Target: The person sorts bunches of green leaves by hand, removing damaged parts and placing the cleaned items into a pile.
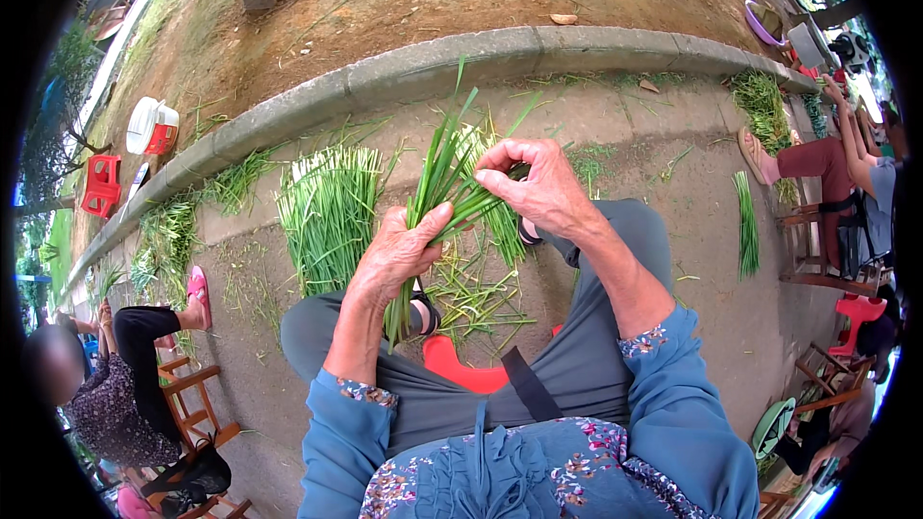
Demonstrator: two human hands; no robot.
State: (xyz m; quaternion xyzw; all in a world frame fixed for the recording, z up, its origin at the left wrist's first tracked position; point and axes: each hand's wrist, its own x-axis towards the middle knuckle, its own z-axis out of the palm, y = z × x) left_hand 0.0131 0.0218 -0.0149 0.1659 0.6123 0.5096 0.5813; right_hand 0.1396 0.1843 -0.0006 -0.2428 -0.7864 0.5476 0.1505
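Note:
My left hand is wrapped round a loose bunch of long green chives, thumb pressed on top, in front of my knees. Close by on the right, my right hand pinches several of the blades between thumb and fingers, pulled aside from the bunch. Just beyond my left knee lies a wide, neatly lined-up pile of chives, pale ends pointing away from me. A smaller chive pile is partly hidden under my right hand. Loose trimmings are scattered on the ground between my feet.
A stone kerb curves across beyond the piles, with bare soil behind it. A white-and-red bucket and a red stool stand at far left. People sit on both sides. A thin chive bundle lies at right.

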